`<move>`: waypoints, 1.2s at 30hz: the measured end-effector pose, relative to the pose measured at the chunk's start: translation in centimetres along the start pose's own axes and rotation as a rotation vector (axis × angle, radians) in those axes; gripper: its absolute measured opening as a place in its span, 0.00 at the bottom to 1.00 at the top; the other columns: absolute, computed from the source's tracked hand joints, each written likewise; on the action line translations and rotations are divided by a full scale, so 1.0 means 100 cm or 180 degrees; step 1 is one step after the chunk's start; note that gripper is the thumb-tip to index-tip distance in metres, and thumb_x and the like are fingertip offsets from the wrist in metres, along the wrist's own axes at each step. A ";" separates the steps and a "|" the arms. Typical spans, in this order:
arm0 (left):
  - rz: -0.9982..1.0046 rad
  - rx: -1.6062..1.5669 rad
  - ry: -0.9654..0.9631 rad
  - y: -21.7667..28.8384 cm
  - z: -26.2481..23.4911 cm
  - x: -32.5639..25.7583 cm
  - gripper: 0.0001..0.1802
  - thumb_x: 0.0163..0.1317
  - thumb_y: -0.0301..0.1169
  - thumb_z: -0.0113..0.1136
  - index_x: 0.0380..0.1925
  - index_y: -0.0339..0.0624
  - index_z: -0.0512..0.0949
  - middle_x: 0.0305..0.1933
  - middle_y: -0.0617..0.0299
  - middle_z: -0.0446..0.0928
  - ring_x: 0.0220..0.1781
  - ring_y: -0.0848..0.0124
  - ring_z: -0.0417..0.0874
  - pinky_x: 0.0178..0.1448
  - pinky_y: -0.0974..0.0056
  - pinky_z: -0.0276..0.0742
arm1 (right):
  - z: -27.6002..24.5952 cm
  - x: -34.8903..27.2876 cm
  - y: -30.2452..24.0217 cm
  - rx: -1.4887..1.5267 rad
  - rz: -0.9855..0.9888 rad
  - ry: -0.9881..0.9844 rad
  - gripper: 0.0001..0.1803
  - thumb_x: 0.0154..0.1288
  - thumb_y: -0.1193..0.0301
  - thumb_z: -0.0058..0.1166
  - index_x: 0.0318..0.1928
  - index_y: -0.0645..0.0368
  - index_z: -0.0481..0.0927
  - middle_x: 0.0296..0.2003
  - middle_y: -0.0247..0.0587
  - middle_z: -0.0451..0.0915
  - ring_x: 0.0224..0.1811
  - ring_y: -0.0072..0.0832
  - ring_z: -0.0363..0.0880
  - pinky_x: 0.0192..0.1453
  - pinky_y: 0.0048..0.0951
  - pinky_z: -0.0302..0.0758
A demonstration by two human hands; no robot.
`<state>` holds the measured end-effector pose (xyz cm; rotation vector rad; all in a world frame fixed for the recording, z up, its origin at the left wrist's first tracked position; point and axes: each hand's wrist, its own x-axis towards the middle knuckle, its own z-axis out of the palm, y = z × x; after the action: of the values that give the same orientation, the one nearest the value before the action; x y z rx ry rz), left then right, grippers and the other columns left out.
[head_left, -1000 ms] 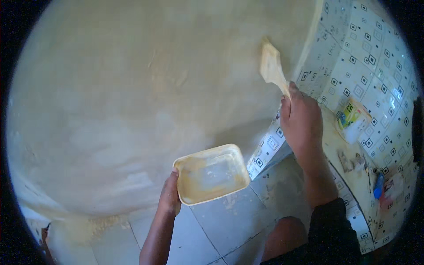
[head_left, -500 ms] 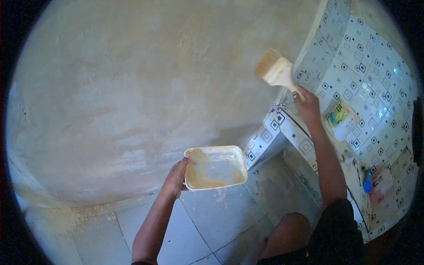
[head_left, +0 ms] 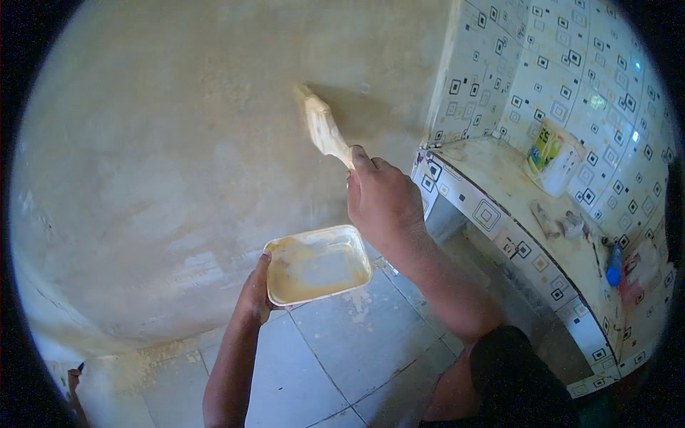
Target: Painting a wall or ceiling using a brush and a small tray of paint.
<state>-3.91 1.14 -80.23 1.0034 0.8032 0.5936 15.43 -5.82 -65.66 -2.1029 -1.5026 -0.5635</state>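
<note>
A wide paintbrush (head_left: 325, 132) with a pale wooden handle is gripped in my right hand (head_left: 385, 196), and its bristles rest against the plastered wall (head_left: 164, 143). The bristles look partly blurred and edge-on. Below and to the left, my left hand (head_left: 257, 289) holds a shallow rectangular plastic tub (head_left: 319, 265) by its left side. Its inside is smeared with cream-yellow paint, with a pale, whitish middle. The wall is beige and patchy, with lighter streaks lower down.
To the right stands a tiled counter (head_left: 492, 160) carrying a white plastic container (head_left: 554, 158) with a green-yellow label, clear plastic bits and a blue bottle (head_left: 614, 265). Grey floor tiles (head_left: 342, 335) show paint splashes. Part of another person's hand (head_left: 74, 378) appears at lower left.
My right hand has brought the brush leftward from near the tiled corner onto the wall. The tub has shifted slightly left, and the view has turned right. A hand has appeared at lower left.
</note>
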 end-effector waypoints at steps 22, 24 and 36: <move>0.0591 -0.0718 0.0232 -0.062 -0.001 0.027 0.31 0.65 0.53 0.32 0.56 0.40 0.62 0.53 0.56 0.69 0.52 0.65 0.72 0.55 0.60 0.69 | -0.008 -0.034 0.081 0.1055 -0.0853 -0.1472 0.12 0.47 0.64 0.55 0.31 0.58 0.79 0.24 0.48 0.77 0.31 0.43 0.76 0.38 0.39 0.72; 0.0625 -0.0634 0.0266 -0.064 -0.003 0.030 0.31 0.65 0.53 0.32 0.55 0.40 0.63 0.51 0.57 0.70 0.50 0.66 0.73 0.53 0.61 0.70 | -0.006 -0.033 0.076 0.0904 -0.0951 -0.1686 0.12 0.47 0.64 0.55 0.31 0.57 0.79 0.24 0.47 0.77 0.31 0.43 0.76 0.38 0.39 0.72; 0.0792 0.0120 0.0474 -0.075 -0.006 0.024 0.30 0.63 0.55 0.35 0.48 0.40 0.68 0.38 0.60 0.74 0.33 0.75 0.77 0.30 0.71 0.73 | 0.012 -0.037 0.062 0.0541 -0.1488 -0.2171 0.11 0.43 0.65 0.57 0.28 0.56 0.80 0.25 0.46 0.78 0.30 0.41 0.78 0.37 0.37 0.74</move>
<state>-2.41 0.05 -87.88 1.1119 0.8285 0.8774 20.24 -9.60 -69.75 -1.8969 -2.3494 0.1707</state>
